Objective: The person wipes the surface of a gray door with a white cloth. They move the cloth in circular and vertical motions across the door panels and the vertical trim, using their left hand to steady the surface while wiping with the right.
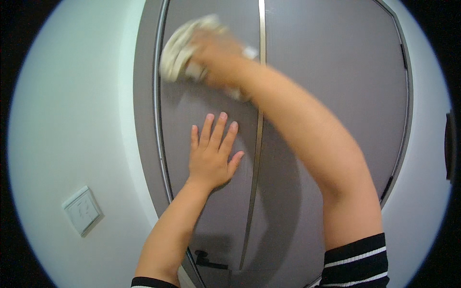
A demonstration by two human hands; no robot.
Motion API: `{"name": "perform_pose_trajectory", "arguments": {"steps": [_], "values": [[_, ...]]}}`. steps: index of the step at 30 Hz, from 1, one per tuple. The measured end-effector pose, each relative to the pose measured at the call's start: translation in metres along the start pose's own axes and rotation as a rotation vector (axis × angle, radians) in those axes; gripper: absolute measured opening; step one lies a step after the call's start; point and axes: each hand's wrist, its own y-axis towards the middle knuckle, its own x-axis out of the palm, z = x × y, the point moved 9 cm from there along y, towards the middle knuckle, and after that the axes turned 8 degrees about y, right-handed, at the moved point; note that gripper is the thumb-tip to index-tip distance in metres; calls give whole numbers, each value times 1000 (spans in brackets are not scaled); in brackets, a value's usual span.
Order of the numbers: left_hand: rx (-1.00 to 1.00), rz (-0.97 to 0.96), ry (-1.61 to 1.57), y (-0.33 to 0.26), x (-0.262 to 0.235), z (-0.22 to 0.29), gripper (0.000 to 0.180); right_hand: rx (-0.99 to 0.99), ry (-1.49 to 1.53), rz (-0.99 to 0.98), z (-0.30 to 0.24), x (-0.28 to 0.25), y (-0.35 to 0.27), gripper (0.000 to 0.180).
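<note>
A grey door (pixel 331 72) fills the middle of the view, with a gold-toned strip (pixel 258 144) running down it. My left hand (pixel 211 153) lies flat against the door panel left of the strip, fingers spread. Higher up, my right hand (pixel 218 57) is closed on a bunched cream-white cloth (pixel 177 53) pressed at the door's upper left part, close to its left edge. Motion blurs the right hand and the cloth, and the fingers are partly hidden in its folds.
Low on the door is a dark lever handle (pixel 211 261). A white switch plate (pixel 82 211) is fixed to the pale wall (pixel 72 120) on the left. Dark hinges (pixel 386 187) show along the door's right edge. A dark object (pixel 449 146) sits at the far right rim.
</note>
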Motion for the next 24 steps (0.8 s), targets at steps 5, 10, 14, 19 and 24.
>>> {"name": "perform_pose_trajectory", "arguments": {"steps": [5, 10, 14, 19, 24], "values": [[-5, -6, 1, 2, 0, 6, 67, 1005, 437, 175, 230, -120, -103, 38], [-15, -53, 18, 2, 8, 12, 68, 544, -424, 534, 186, -105, -190, 54], [-6, -30, 55, -4, 4, 2, 68, -7, 7, 40, -9, 8, -226, 69], [16, 10, 39, -2, 2, 6, 66, -408, 435, -275, -35, -23, -275, 57], [29, 44, 23, -1, 1, 17, 62, 324, -221, 416, 207, -104, -239, 61]]}}
